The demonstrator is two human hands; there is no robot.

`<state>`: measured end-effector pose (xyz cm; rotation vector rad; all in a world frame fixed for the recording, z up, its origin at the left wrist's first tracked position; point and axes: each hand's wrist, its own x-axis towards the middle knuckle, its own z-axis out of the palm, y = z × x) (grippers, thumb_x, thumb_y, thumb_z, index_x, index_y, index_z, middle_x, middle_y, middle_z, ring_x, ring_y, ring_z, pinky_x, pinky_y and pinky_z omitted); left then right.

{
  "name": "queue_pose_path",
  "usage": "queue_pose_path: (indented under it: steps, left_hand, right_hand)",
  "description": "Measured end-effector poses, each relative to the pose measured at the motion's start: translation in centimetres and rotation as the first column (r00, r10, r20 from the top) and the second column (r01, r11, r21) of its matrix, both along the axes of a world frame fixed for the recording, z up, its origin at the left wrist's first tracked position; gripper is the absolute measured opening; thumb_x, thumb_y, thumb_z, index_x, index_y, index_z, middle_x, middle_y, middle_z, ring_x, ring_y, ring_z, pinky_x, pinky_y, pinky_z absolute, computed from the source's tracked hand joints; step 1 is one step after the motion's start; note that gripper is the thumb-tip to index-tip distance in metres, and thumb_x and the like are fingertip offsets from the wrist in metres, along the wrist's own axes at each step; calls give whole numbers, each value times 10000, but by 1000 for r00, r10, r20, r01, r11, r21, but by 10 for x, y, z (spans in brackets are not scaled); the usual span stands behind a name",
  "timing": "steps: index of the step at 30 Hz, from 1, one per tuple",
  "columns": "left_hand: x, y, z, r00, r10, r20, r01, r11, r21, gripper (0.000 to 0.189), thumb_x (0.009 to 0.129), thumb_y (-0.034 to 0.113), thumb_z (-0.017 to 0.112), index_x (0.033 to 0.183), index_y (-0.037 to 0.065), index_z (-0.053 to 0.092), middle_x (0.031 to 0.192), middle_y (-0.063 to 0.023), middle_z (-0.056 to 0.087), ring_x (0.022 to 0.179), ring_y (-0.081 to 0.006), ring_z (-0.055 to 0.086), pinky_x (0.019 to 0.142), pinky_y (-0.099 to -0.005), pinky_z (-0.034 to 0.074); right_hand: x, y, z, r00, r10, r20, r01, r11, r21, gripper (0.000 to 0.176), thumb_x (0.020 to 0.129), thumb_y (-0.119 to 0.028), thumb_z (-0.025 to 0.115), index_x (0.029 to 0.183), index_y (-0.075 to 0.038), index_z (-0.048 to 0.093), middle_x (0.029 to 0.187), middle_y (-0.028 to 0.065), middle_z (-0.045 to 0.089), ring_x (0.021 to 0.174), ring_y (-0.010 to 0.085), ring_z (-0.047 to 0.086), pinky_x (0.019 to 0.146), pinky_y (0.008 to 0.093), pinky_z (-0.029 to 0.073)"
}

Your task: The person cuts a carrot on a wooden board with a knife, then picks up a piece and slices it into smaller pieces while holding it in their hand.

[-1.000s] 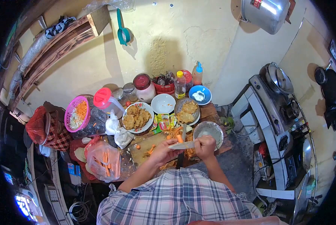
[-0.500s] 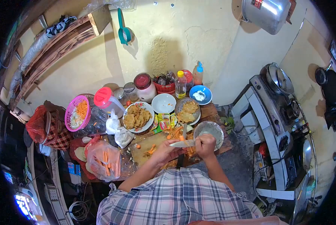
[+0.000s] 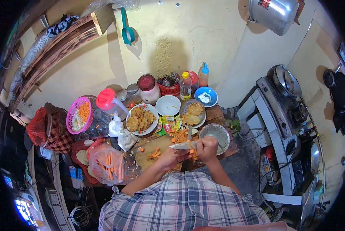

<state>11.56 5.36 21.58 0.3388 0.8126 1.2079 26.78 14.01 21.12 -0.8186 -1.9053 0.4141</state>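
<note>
My right hand (image 3: 207, 148) is closed round the handle of a knife (image 3: 183, 146), its blade pointing left across my left hand. My left hand (image 3: 170, 158) is curled below the blade, round a carrot (image 3: 192, 151) that is mostly hidden, with an orange end by the fingertips. Both hands are over a wooden cutting board (image 3: 147, 148). Cut carrot sticks (image 3: 179, 136) are heaped beyond the blade, and a few carrot pieces (image 3: 155, 154) lie to the left.
Fritters fill a white plate (image 3: 152, 130) and a grey plate (image 3: 200, 122). A metal bowl (image 3: 225, 135) stands right of my hands. Farther left are a bag of carrots (image 3: 107, 163) and a pink basket (image 3: 74, 129) of shreds. A stove (image 3: 270, 90) stands right.
The knife and right hand have shifted slightly left and up, the blade now tilted over the left fingers. The orange piece seen above the blade is no longer visible there.
</note>
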Motion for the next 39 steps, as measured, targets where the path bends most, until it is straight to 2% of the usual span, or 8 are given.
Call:
queue_pose_path:
  steps: [10, 13, 15, 18, 21, 25, 30, 39]
  left_hand:
    - [-3, 1, -14, 994, -93, -62, 94, 995, 24, 253, 896, 68, 559, 1133, -22, 553, 1007, -117, 627, 889, -191, 626, 793, -284, 525]
    - [-2, -1, -8, 994, -106, 28, 107, 994, -20, 265, 897, 83, 563, 1141, -19, 550, 1024, -121, 630, 880, -190, 631, 799, -282, 529]
    - [-8, -1, 0, 998, -62, -12, 62, 997, -44, 271, 894, 89, 569, 1141, -19, 548, 1043, -118, 627, 895, -199, 638, 812, -293, 536]
    - [-13, -1, 15, 999, 33, 9, -33, 999, 1, 262, 893, 81, 573, 1139, -6, 549, 1048, -109, 621, 899, -205, 638, 829, -308, 537]
    - [-22, 1, 8, 999, 14, -39, -12, 999, 43, 265, 899, 87, 565, 1145, -7, 549, 1055, -109, 624, 912, -206, 636, 837, -301, 532]
    - [-25, 1, 13, 995, 32, -91, -22, 994, 109, 250, 899, 99, 569, 1130, 2, 572, 1048, -90, 632, 923, -180, 631, 830, -293, 527]
    - [-27, -1, 19, 995, 46, -93, -41, 997, 58, 264, 894, 120, 583, 1134, 10, 582, 1039, -59, 636, 896, -131, 621, 800, -282, 523]
    - [-25, -3, 20, 996, 12, -83, -5, 996, 85, 290, 897, 146, 584, 1154, 13, 567, 1012, -39, 636, 890, -125, 618, 801, -268, 513]
  right_hand:
    - [-3, 0, -1, 998, -30, 48, 32, 999, -36, 248, 732, -115, 555, 503, -21, 537, 475, 161, 475, 443, 327, 501, 463, 421, 387]
    - [-1, 8, -12, 994, -110, 5, 110, 992, -64, 258, 749, -99, 543, 528, 32, 514, 488, 186, 469, 430, 319, 495, 447, 397, 371]
    - [6, 8, -20, 991, -135, -4, 130, 961, -246, 289, 779, -113, 544, 539, 42, 501, 480, 185, 457, 412, 292, 493, 436, 385, 354]
    - [9, 3, -17, 995, -102, -4, 96, 946, -309, 302, 789, -156, 554, 566, 46, 528, 516, 217, 480, 453, 358, 512, 438, 413, 372]
    - [10, 0, -16, 996, -89, 0, 84, 945, -316, 300, 789, -156, 553, 569, 48, 537, 515, 217, 483, 448, 355, 510, 436, 415, 371]
    - [10, -2, -13, 998, -58, -17, 51, 957, -286, 293, 777, -142, 559, 546, 35, 527, 492, 201, 465, 433, 348, 488, 443, 416, 359]
    - [12, -2, -6, 999, 52, -16, -53, 998, -34, 272, 728, -114, 577, 489, -14, 495, 440, 140, 409, 409, 315, 437, 458, 400, 341]
    - [12, -3, 4, 1000, 29, 4, -29, 999, 19, 229, 690, -108, 568, 487, -21, 506, 440, 130, 421, 406, 303, 440, 455, 396, 351]
